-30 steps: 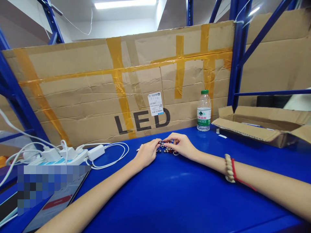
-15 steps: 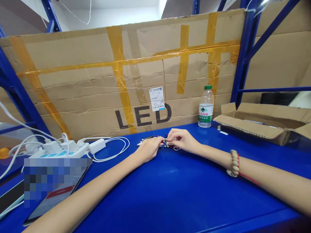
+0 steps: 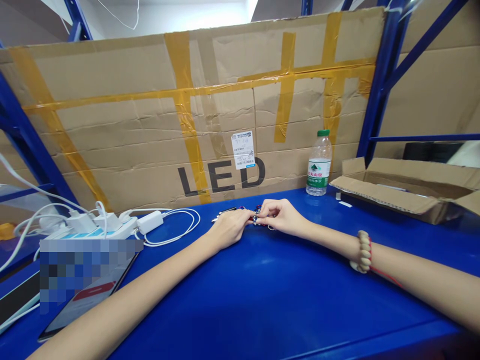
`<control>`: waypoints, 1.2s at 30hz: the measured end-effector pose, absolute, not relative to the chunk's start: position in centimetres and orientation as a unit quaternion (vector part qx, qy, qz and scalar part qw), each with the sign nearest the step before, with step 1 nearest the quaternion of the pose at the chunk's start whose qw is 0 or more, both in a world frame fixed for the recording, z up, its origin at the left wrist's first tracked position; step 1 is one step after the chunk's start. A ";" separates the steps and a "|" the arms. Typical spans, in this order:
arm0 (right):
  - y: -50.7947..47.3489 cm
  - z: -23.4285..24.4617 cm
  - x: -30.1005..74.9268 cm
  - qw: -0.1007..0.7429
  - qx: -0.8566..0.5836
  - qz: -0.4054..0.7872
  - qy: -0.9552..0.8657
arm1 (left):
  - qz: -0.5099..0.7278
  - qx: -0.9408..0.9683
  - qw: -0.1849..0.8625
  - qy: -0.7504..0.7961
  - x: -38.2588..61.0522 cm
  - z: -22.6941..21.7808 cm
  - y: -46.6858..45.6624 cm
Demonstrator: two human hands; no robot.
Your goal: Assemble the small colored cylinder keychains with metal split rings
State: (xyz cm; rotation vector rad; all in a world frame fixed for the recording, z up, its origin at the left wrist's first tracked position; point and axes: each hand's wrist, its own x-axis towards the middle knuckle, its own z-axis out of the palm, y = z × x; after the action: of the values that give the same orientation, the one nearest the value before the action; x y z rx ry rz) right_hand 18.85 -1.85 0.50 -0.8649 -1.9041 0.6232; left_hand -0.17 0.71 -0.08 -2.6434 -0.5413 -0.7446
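Over the blue tabletop, my left hand and my right hand meet fingertip to fingertip. Both are closed in a pinch on a small shiny metal piece with bits of red beside it; its exact kind is too small to make out. Slim dark and silver rods, perhaps pens, lie just behind my left hand and are partly covered by it. A pale ring-like bit shows under my right fingers. On my right wrist sits a bead bracelet with a red cord.
At left are a white power strip with plugs, a charger with looped cable, and a tablet. A water bottle and an open cardboard box stand at right. A tall cardboard sheet walls the back.
The view has shifted slightly. Both hands keep their pinch in nearly the same place, with a little more of the shiny metal piece showing between the fingertips.
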 end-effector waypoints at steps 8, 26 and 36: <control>-2.4 0.7 17.9 0.475 -0.420 0.322 -0.703 | -0.292 -0.916 0.191 -0.198 -0.1 -0.1 0.7; -1.8 -0.1 18.0 0.444 -0.416 0.295 -0.736 | -0.218 -0.919 0.184 -0.272 0.2 0.1 0.5; -1.9 -0.1 17.9 0.439 -0.417 0.298 -0.738 | -0.209 -0.916 0.193 -0.282 0.1 0.1 0.5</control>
State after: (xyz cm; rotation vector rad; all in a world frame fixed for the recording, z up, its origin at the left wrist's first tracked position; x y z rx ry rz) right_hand 17.85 -1.87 -0.06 -1.0365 -1.8345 0.7406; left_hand 0.14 0.53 0.10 -2.5705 -0.7905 -0.5863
